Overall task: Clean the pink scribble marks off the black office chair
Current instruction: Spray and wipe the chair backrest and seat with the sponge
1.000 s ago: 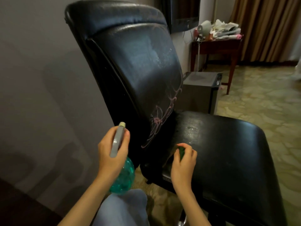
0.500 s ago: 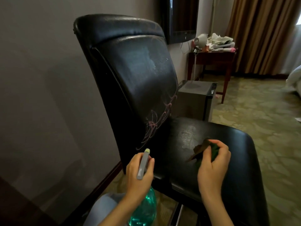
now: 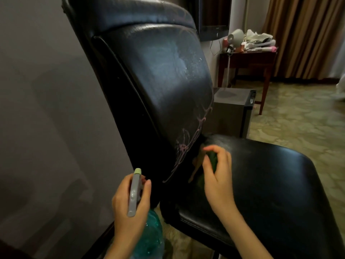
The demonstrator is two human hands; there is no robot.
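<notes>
Hands: left hand [image 3: 130, 200] grips a spray bottle [image 3: 147, 238]; right hand [image 3: 217, 176] clutches a green cloth [image 3: 211, 157] just right of pink scribbles [image 3: 184, 146] on the chair [image 3: 158, 90].

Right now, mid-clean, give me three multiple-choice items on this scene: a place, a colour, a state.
1. The boldest pink scribble marks lie on: A the lower backrest; B the floor; C the wall.
2. The spray bottle body is: A red; B teal; C white.
3. The right hand: A lies open; B grips a green cloth; C holds the bottle.
Answers: 1 A, the lines cluster low there; 2 B, teal shows under the left hand; 3 B, fingers curl round the cloth.
</notes>
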